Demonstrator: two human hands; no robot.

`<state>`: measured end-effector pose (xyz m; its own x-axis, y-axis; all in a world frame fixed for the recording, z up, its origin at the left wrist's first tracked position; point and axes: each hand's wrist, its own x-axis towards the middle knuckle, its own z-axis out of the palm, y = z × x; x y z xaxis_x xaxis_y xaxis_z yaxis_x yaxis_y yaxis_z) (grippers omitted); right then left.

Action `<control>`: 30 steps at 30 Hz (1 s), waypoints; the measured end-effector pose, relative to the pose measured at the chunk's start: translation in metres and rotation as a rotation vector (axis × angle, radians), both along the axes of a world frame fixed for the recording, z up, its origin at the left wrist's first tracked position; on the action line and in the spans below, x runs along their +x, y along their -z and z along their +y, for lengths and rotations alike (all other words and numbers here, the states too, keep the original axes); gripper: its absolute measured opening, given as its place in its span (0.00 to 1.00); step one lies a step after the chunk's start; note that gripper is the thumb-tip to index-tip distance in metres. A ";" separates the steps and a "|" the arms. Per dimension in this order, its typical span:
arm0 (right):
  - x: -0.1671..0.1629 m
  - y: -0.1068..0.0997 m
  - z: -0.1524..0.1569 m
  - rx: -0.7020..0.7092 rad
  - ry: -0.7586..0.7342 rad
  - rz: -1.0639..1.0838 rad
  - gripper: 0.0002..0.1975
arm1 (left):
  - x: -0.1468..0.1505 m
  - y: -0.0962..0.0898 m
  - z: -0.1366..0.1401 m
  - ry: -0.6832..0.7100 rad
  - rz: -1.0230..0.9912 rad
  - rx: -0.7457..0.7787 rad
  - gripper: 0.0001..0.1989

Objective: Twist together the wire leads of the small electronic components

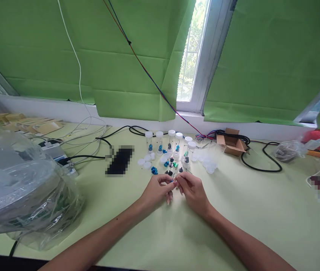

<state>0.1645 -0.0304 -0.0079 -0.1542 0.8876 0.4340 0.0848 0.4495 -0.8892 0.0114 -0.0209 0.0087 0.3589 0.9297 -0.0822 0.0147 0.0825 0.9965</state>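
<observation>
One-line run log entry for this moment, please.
left hand, right hand: close together, pinching tiny item, identity unclear | beyond: shiny blue rounded pieces; upright clear cylindrical plastic tubes, white-capped | surface: pale green tabletop

Desk layout, near edge to back wall.
At the middle of the desk, left hand and right hand meet, with loose small parts just behind them. Capped vials stand behind these parts; caps lie at their left, plastic pieces at their right. A carton sits right of the vials, a cable loop to its right, then a bagged bundle. A pixelated object lies left of the caps; a large plastic bag fills the near left, packets behind it.
</observation>
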 end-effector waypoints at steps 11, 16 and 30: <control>0.000 0.002 -0.001 0.001 -0.016 0.051 0.12 | 0.001 0.001 -0.004 -0.065 0.064 0.114 0.12; -0.001 0.003 0.000 0.005 -0.025 0.067 0.12 | 0.001 0.003 -0.006 -0.072 0.053 0.109 0.12; -0.001 0.002 0.000 0.020 -0.026 0.055 0.12 | 0.002 0.000 -0.006 -0.069 0.081 0.100 0.12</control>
<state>0.1636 -0.0306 -0.0102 -0.1523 0.8747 0.4602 0.0246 0.4688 -0.8829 0.0130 -0.0268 0.0082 0.2898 0.9570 -0.0138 0.0927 -0.0137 0.9956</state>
